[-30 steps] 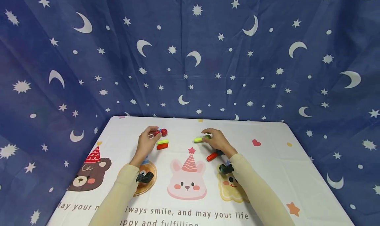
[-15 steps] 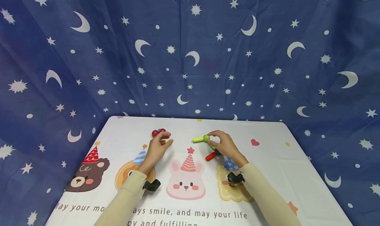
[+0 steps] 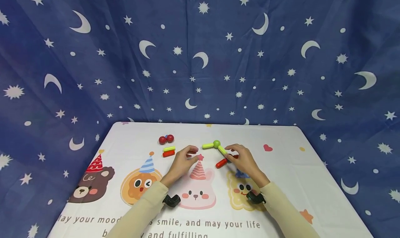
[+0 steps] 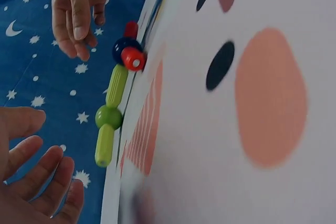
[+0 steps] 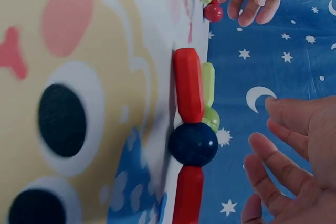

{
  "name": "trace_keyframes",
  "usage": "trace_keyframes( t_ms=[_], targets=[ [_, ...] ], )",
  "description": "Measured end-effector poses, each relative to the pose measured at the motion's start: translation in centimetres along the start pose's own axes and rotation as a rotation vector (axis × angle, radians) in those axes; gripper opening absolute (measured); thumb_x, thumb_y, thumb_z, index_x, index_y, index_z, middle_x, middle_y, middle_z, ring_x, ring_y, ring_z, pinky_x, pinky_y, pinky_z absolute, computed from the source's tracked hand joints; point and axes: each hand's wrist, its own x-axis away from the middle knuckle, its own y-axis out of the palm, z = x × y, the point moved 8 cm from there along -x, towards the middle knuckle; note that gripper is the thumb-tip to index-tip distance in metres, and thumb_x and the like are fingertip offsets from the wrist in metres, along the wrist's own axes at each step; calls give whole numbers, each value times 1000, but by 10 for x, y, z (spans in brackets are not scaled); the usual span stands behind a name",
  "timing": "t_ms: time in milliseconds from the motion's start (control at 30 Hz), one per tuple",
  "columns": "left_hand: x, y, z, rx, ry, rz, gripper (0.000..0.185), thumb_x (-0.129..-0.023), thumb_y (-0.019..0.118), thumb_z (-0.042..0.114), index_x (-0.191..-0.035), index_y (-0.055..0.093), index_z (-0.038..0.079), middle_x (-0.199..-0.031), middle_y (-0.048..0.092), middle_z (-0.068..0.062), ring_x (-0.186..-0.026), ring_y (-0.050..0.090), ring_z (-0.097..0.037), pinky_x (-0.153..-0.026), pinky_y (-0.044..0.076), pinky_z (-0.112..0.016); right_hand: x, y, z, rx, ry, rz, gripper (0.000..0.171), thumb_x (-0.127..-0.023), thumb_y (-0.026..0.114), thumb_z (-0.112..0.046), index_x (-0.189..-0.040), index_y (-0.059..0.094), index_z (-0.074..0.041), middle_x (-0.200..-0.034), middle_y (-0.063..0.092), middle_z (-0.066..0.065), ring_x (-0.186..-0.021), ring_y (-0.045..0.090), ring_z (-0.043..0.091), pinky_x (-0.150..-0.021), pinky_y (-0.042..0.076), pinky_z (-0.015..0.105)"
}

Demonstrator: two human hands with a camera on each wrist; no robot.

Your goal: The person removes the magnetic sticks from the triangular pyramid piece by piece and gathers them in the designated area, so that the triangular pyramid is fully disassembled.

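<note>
My left hand (image 3: 184,161) hovers over the printed rabbit's hat, fingers loosely bent around nothing. My right hand (image 3: 245,159) is beside the assembled toy pieces, its fingers apart and holding nothing in the right wrist view. A green ball (image 3: 217,144) joins two yellow-green sticks (image 3: 207,146) at an angle. Nearer to me, a red stick (image 3: 221,163) sits in a dark blue ball (image 5: 193,144), with another red stick (image 5: 188,198) on the ball's other side. My right hand hides that ball in the head view. One yellow-green stick's end comes close to the blue ball.
At the left rear lie two dark red balls (image 3: 162,140) with a bit of blue between them. A loose yellow-green stick (image 3: 169,148) and red stick (image 3: 168,154) lie side by side before them. A starry blue curtain (image 3: 200,57) rises behind the white printed tablecloth (image 3: 281,154).
My left hand has left the red balls and come right and nearer to me. My right hand has drawn back from the green ball, rightward and nearer, uncovering it and its second stick.
</note>
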Motion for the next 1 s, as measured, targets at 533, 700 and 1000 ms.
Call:
trace_keyframes(
  t_ms=[533, 700, 1000],
  targets=[
    [-3, 73, 18, -39, 39, -182, 32, -89, 69, 16, -119, 64, 6, -117, 69, -11, -111, 65, -24, -98, 51, -42, 13, -1, 28, 43, 96, -10, 32, -86, 77, -21, -116, 70, -13, -115, 70, 8, -103, 64, 28, -91, 53, 47],
    [-6, 86, 15, -90, 23, -195, 34, -89, 71, 18, -121, 65, 7, -115, 71, -10, -107, 68, -21, -96, 52, -36, 14, 1, 34, 48, 113, -24, 33, -86, 76, -21, -117, 70, -12, -110, 71, 10, -100, 65, 28, -89, 54, 46],
    [-14, 95, 13, -140, -4, -192, 34, -86, 75, 18, -118, 67, 9, -101, 74, -5, -95, 69, -16, -83, 53, -28, 12, 6, 36, 59, 136, -44, 35, -84, 78, -22, -118, 70, -13, -111, 71, 11, -99, 63, 27, -89, 53, 47]
  ],
)
